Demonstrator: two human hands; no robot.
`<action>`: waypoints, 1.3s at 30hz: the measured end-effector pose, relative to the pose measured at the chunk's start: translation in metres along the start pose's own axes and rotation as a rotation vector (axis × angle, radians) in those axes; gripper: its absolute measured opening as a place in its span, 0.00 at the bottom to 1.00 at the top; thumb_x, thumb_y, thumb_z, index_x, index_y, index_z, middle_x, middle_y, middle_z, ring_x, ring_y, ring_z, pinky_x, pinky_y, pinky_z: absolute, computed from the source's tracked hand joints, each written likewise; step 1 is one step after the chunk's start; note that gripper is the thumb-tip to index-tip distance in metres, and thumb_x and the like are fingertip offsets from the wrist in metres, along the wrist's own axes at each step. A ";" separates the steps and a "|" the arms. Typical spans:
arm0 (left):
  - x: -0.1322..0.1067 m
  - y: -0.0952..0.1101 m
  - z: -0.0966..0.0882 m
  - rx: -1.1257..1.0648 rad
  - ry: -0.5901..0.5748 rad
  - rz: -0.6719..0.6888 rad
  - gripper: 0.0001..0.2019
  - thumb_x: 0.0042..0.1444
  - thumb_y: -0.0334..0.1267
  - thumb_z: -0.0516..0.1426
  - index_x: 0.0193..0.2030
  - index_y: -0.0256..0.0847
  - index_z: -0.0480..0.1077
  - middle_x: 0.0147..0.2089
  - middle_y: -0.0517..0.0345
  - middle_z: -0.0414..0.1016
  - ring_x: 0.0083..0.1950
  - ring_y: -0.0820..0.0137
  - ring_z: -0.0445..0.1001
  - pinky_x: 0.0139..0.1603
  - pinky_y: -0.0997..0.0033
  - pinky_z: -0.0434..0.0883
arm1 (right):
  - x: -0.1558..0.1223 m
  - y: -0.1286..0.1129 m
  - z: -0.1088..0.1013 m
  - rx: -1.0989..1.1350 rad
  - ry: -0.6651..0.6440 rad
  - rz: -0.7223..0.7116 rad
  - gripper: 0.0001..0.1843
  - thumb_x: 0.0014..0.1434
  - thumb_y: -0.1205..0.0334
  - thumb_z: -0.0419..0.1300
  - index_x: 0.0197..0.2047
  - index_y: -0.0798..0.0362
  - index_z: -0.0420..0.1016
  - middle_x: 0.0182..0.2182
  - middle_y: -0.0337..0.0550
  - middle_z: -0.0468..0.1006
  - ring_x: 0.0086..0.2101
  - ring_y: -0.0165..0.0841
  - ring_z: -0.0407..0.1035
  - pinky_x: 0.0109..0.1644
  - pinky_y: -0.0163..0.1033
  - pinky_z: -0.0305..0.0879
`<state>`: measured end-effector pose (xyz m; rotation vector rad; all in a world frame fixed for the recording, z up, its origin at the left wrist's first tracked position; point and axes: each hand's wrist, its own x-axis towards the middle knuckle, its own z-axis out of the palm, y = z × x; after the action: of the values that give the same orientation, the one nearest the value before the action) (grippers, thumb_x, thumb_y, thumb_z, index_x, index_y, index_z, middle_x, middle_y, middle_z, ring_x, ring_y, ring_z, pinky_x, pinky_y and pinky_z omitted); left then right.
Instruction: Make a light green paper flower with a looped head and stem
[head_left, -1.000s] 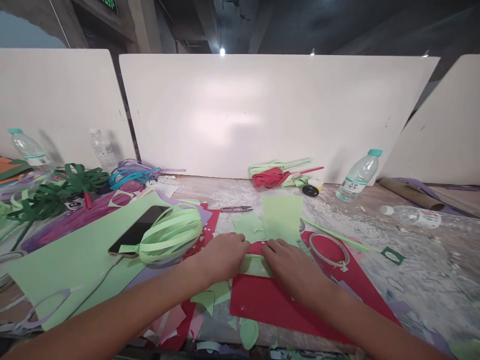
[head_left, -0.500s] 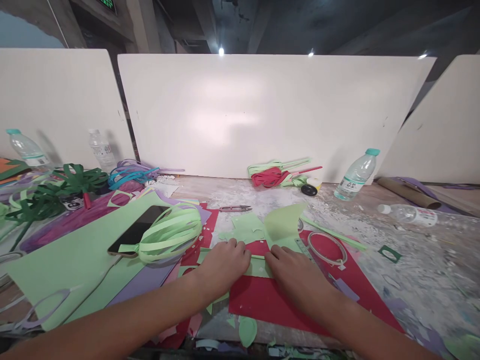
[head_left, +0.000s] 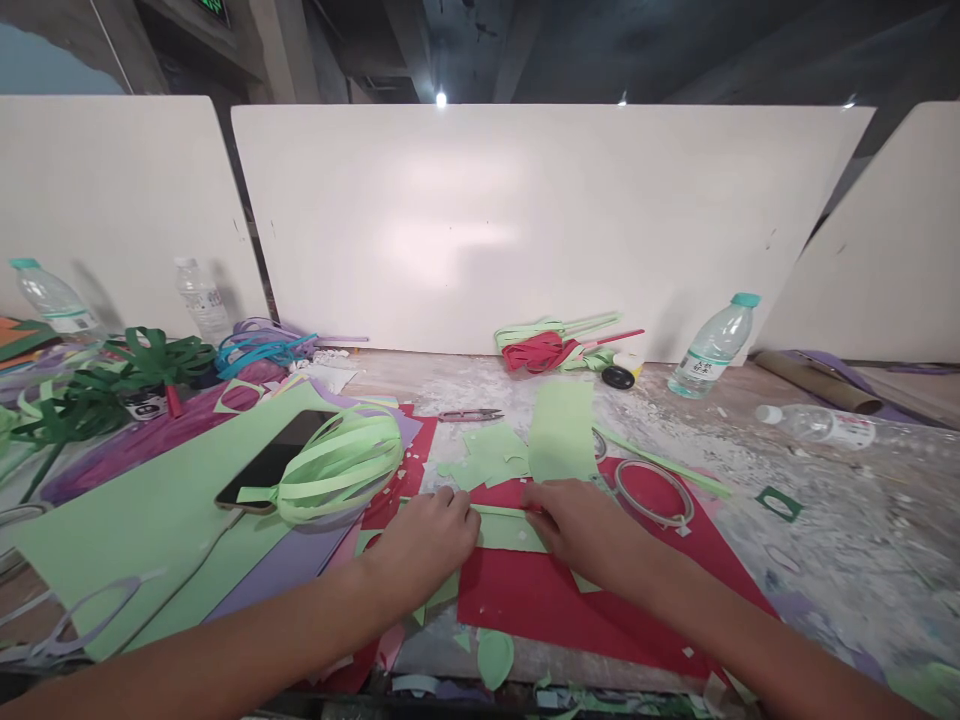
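A light green paper strip (head_left: 514,535) with a narrow folded or rolled far edge lies across a red sheet (head_left: 525,600). My left hand (head_left: 439,535) has its fingers curled down on the strip's left part. On its right part, my right hand (head_left: 577,520) pinches the same edge with thumb and fingers. Both fingertips are partly hidden behind the knuckles. Just beyond the right hand stands or lies a light green paper piece (head_left: 562,430). Green paper scraps (head_left: 491,455) lie beyond the gap between the hands.
A light green paper-strip lantern shape (head_left: 345,465) and a phone (head_left: 277,455) rest on green sheets at left. Thread snips (head_left: 470,415) lie farther back. At right are a tape roll (head_left: 655,492), a standing bottle (head_left: 712,345) and a lying bottle (head_left: 817,427). A white panel (head_left: 525,230) closes the back.
My left hand has slid a little left and my right hand has turned, baring more of the strip between them. The green piece beyond the right hand has straightened and shifted slightly left.
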<state>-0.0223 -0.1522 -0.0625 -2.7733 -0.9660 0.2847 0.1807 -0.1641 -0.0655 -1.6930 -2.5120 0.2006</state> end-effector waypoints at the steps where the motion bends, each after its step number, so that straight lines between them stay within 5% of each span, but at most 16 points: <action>1: 0.000 0.000 0.002 -0.005 -0.006 -0.003 0.10 0.55 0.22 0.49 0.41 0.31 0.69 0.41 0.41 0.72 0.42 0.57 0.72 0.33 0.62 0.70 | 0.001 0.000 -0.001 0.007 -0.011 0.005 0.11 0.60 0.69 0.49 0.27 0.53 0.65 0.23 0.39 0.70 0.24 0.28 0.61 0.26 0.34 0.43; 14: -0.004 -0.029 0.003 -0.335 0.103 -0.230 0.09 0.50 0.25 0.49 0.28 0.40 0.67 0.29 0.55 0.72 0.30 0.67 0.72 0.29 0.71 0.62 | 0.004 -0.001 -0.004 0.061 -0.002 0.003 0.10 0.57 0.72 0.50 0.27 0.54 0.67 0.28 0.40 0.69 0.26 0.27 0.60 0.27 0.34 0.44; 21: 0.018 -0.021 0.001 -0.435 0.177 -0.117 0.08 0.51 0.28 0.50 0.32 0.40 0.69 0.33 0.55 0.73 0.34 0.66 0.73 0.31 0.71 0.64 | 0.004 -0.004 -0.005 0.018 -0.007 0.020 0.10 0.57 0.74 0.51 0.26 0.55 0.66 0.28 0.41 0.70 0.27 0.28 0.62 0.28 0.34 0.45; 26: 0.032 -0.020 -0.001 -0.429 0.106 -0.076 0.10 0.49 0.28 0.51 0.33 0.42 0.73 0.35 0.54 0.75 0.36 0.64 0.74 0.33 0.70 0.66 | 0.002 -0.004 0.003 -0.137 0.027 -0.047 0.09 0.59 0.74 0.50 0.31 0.55 0.68 0.32 0.44 0.71 0.33 0.33 0.65 0.30 0.36 0.48; 32: 0.029 -0.019 -0.003 -0.363 0.080 -0.089 0.09 0.48 0.27 0.51 0.32 0.40 0.71 0.33 0.52 0.75 0.35 0.61 0.74 0.31 0.68 0.67 | -0.004 -0.007 0.004 -0.193 0.010 -0.078 0.14 0.51 0.81 0.51 0.36 0.55 0.69 0.36 0.46 0.73 0.37 0.38 0.66 0.33 0.38 0.50; 39: 0.018 -0.009 -0.003 -0.170 0.109 0.022 0.11 0.48 0.23 0.51 0.37 0.37 0.67 0.36 0.51 0.72 0.37 0.61 0.72 0.33 0.64 0.70 | -0.010 -0.005 0.006 -0.048 0.064 -0.059 0.11 0.61 0.72 0.49 0.31 0.54 0.69 0.31 0.45 0.73 0.31 0.33 0.67 0.31 0.37 0.50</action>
<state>-0.0131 -0.1340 -0.0599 -2.9176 -0.9758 0.0560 0.1787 -0.1758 -0.0705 -1.6122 -2.5360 0.0811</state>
